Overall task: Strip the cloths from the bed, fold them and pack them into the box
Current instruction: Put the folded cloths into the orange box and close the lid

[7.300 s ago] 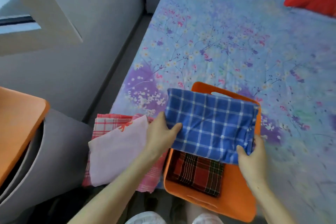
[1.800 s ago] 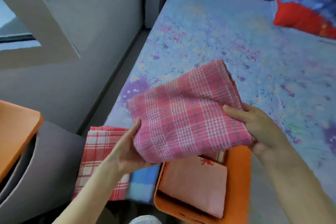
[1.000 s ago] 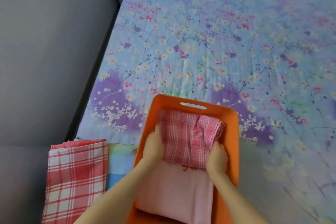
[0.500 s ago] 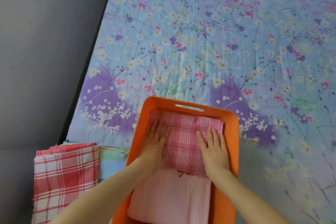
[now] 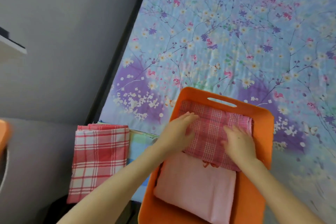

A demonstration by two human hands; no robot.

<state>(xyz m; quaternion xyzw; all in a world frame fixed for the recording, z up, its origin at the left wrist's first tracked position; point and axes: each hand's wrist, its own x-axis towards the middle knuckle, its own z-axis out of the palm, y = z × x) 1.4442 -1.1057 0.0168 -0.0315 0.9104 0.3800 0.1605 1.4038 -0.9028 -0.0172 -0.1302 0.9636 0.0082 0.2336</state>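
An orange box [image 5: 261,132] sits on the floral bed sheet near the bed's front edge. Inside it a folded pink checked cloth [image 5: 211,129] lies at the far end, on top of a plain pale pink folded cloth [image 5: 196,191]. My left hand [image 5: 179,131] rests flat on the checked cloth's left part, fingers straight. On the cloth's right part my right hand [image 5: 238,142] lies flat, palm down. To the left of the box a folded red and white plaid cloth [image 5: 98,156] lies on a light blue and green checked cloth [image 5: 138,143].
The blue and purple floral bed sheet [image 5: 227,42] stretches away beyond the box. A grey wall [image 5: 63,42] runs along the bed's left side. A grey rounded surface [image 5: 36,160] lies at the lower left, with an orange edge [image 5: 3,136] at the far left.
Both hands put the pink checked cloth into the box on the pale pink cloth, then flattened on it. In the last half second they shifted slightly across its top; the view moved right.
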